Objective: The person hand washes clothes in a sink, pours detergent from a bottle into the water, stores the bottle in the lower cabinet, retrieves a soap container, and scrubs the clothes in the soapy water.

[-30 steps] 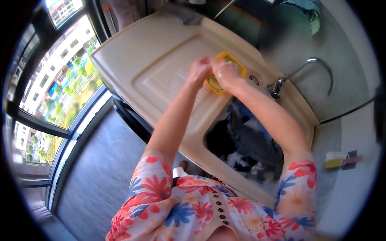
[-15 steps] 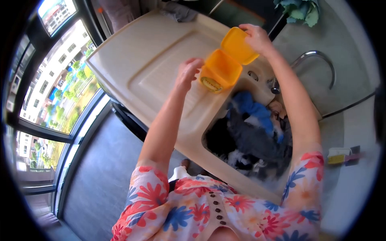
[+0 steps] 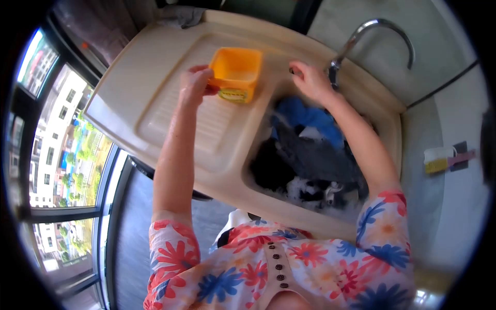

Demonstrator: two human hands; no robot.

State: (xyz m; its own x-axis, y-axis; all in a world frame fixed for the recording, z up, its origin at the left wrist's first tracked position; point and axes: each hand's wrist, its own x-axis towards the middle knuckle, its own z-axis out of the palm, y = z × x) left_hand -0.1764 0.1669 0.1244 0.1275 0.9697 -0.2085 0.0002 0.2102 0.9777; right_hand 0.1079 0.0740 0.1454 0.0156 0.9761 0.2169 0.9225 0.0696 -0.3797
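Observation:
An orange plastic box with a yellow label stands on the ribbed drainboard, its top uncovered. My left hand is closed on the left side of the box, fingers at its rim. My right hand is over the sink's back ledge beside the tap, fingers curled together by a small dark round spot; I cannot tell what they hold. Below the right forearm, the sink basin holds a heap of wet clothes, dark grey, black, blue and white, in cloudy water.
The chrome tap arches over the back right corner. A grey cloth lies at the drainboard's far edge. A brush hangs on the right wall. Tall windows line the left side.
My right hand has left the orange lid and come down beside the tap. My left hand has taken hold of the box, which sits further from the basin; its raised lid no longer shows.

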